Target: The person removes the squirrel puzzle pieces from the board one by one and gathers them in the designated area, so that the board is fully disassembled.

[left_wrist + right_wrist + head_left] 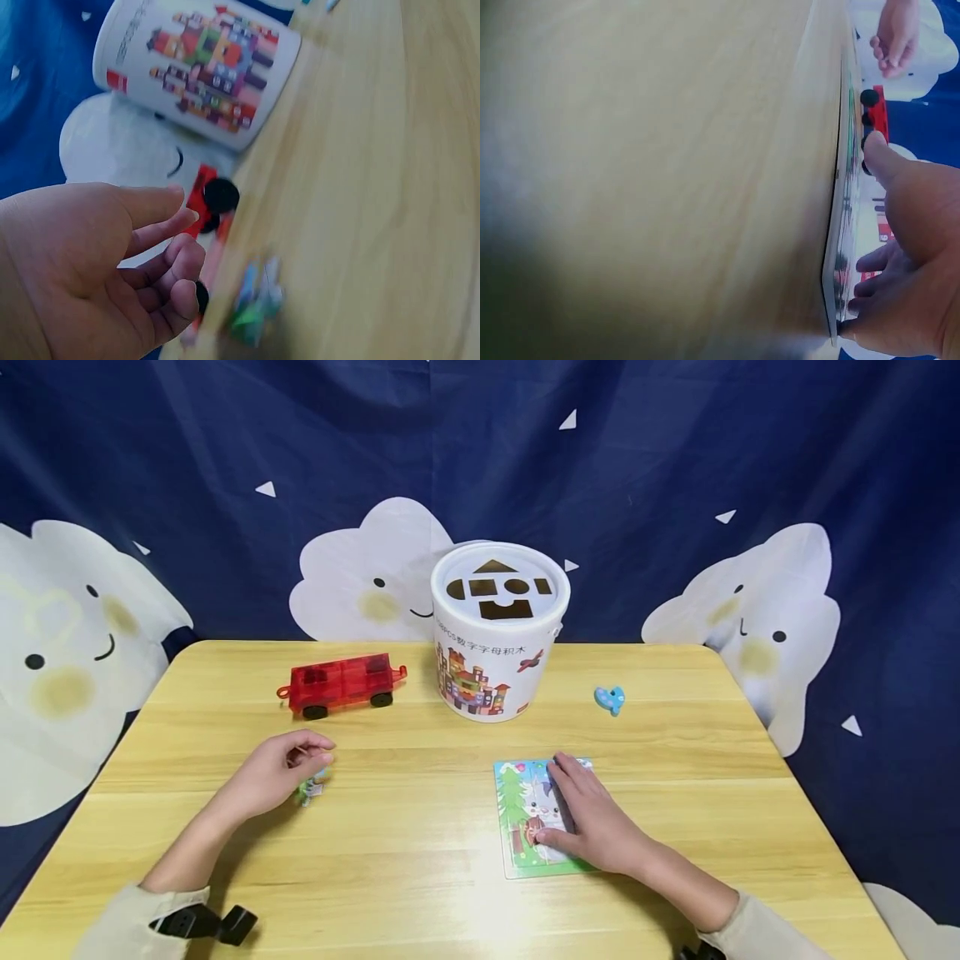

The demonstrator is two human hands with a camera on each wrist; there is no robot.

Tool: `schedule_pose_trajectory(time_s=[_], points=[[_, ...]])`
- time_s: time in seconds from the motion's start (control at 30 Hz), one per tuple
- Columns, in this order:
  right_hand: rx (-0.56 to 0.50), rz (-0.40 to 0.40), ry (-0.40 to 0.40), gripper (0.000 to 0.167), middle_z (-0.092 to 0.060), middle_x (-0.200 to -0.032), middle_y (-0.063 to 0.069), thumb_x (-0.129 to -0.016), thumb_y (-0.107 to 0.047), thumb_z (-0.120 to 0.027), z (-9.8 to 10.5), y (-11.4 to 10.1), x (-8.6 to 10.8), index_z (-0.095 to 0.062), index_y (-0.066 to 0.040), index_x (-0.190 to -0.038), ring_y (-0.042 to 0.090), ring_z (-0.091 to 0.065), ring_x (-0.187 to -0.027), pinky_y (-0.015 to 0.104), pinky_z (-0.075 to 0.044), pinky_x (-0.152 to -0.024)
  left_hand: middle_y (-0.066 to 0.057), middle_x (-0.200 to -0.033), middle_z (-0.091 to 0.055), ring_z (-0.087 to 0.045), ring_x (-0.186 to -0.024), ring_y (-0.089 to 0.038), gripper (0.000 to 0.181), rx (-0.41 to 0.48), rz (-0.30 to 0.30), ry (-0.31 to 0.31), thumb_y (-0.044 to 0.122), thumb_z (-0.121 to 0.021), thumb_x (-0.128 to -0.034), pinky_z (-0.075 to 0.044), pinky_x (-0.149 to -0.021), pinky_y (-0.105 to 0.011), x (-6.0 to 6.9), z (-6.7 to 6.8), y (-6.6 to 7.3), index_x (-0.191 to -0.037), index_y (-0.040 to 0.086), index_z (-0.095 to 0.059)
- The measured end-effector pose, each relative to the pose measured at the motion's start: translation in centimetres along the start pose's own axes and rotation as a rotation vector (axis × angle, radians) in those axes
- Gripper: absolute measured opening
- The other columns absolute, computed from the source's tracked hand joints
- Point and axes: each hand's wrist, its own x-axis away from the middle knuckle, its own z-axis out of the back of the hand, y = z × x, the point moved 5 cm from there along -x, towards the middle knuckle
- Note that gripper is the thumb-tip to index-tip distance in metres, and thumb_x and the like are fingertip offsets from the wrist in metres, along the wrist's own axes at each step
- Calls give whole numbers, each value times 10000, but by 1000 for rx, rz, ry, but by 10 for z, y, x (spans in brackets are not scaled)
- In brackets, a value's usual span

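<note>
My right hand (600,824) rests on a picture puzzle board (513,814) right of the table's middle, fingers spread over its right side. Its picture shows a grey animal and a green tree; part of it is hidden under the hand. In the right wrist view the puzzle board (844,225) appears nearly edge-on. My left hand (272,775) hovers with loosely bent fingers and nothing between them. Below it is a small green and blue piece (310,789), blurred in the left wrist view, apart from the fingers; its kind is unclear.
A red toy wagon (341,683) with black wheels stands at the back left. Behind the middle is a white block bucket (487,664) with shaped holes in its lid. A small blue piece (611,699) lies right of it. A dark blue curtain (630,485) hangs behind the table.
</note>
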Motion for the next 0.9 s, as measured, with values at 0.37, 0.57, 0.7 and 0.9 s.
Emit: schedule_pose_trajectory(time_s=[0.37,0.57,0.7,0.9], points=[[39,-54,9,1066,-176,-1659,233,-842,-537,-786,13,8,5,-274,59,-1564,385,-127,-1539,602,-142,-1196,16,-875,-615,-575,-769,-130,167,27,-159,-100,90,-708,-959,-505,-717,-266,-25,-39,53,-1093,-9,-702],[59,-68,-69,1136,-121,-1674,217,-847,-642,-714,11,18,15,-195,44,-1589,374,-90,-1546,603,-131,-1199,13,-918,-626,-585,-820,-129,212,42,-179,-189,112,-690,-975,-519,-768,-288,-37,-73,79,-1142,-18,-683],[78,-78,-100,1142,-105,-1678,209,-862,-676,-672,7,23,19,-168,42,-1594,372,-83,-1548,606,-126,-1199,-23,-987,-648,-595,-875,-135,252,45,-193,-228,146,-687,-984,-526,-818,-325,-45,-94,97,-1178,-13,-665],[100,-89,-117,1131,-110,-1681,198,-872,-684,-652,6,25,21,-162,31,-1598,368,-90,-1548,602,-126,-1201,-123,-1177,-667,-632,-1003,-187,333,46,-200,-244,172,-702,-975,-524,-923,-378,-57,-125,122,-1259,6,-645]])
